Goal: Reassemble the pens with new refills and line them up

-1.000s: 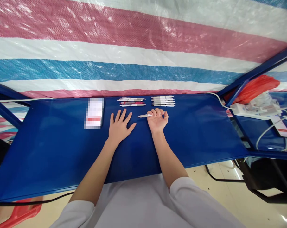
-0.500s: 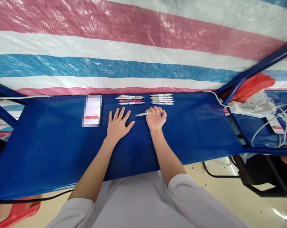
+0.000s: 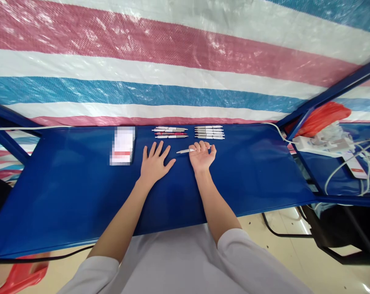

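My left hand (image 3: 155,163) lies flat on the blue table (image 3: 65,183), palm down, fingers spread, holding nothing. My right hand (image 3: 202,156) rests palm up beside it, fingers curled round a white pen (image 3: 185,151) whose tip points left. Behind the hands lie two neat rows of pens: a left group (image 3: 170,132) with white and red ones, and a right group (image 3: 209,132) of white ones. A small white box (image 3: 122,145) with a red stripe sits left of my left hand.
A striped red, white and blue tarp (image 3: 172,73) hangs behind the table. At the right, a second blue surface carries a white power strip (image 3: 310,143), cables (image 3: 350,167) and a red plastic bag (image 3: 321,116). A red stool (image 3: 16,275) shows at the lower left.
Both hands keep their places and the pen stays in my right hand. Only the camera view has shifted slightly.
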A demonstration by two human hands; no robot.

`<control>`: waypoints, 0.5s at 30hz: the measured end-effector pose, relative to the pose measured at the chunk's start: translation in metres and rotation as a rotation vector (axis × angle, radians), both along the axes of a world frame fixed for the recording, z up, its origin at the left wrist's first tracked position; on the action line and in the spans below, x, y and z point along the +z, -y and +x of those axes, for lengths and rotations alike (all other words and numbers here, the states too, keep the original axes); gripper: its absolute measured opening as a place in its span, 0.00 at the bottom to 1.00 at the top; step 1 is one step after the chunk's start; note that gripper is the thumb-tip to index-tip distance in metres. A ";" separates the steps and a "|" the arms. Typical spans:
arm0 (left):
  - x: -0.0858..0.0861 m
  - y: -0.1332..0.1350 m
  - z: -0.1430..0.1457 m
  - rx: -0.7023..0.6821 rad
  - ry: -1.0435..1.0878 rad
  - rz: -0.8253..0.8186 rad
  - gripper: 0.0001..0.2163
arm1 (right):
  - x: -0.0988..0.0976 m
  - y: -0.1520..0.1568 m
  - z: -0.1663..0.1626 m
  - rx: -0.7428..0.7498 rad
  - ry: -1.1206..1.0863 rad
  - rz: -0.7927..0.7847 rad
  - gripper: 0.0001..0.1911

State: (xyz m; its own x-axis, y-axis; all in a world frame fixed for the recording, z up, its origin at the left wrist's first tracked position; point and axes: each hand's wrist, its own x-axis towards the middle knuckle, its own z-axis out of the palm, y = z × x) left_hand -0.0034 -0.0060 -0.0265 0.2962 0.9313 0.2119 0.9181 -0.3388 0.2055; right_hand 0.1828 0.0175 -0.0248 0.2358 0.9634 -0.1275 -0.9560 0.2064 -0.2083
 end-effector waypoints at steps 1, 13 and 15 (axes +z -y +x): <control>0.001 0.000 0.000 0.000 0.006 -0.004 0.27 | 0.000 0.000 0.000 0.004 0.001 0.008 0.19; 0.030 -0.002 0.017 -0.183 0.204 0.084 0.21 | 0.018 0.008 -0.006 0.043 0.008 0.065 0.28; 0.033 -0.003 0.021 -0.272 0.213 0.127 0.19 | 0.027 0.012 -0.008 0.018 0.056 0.039 0.28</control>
State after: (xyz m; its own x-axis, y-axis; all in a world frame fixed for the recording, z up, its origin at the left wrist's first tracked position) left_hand 0.0174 -0.0031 0.0069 0.4666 0.7867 0.4043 0.7318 -0.6001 0.3230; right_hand 0.1748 0.0058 0.0018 0.2245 0.9715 -0.0762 -0.9466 0.1988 -0.2540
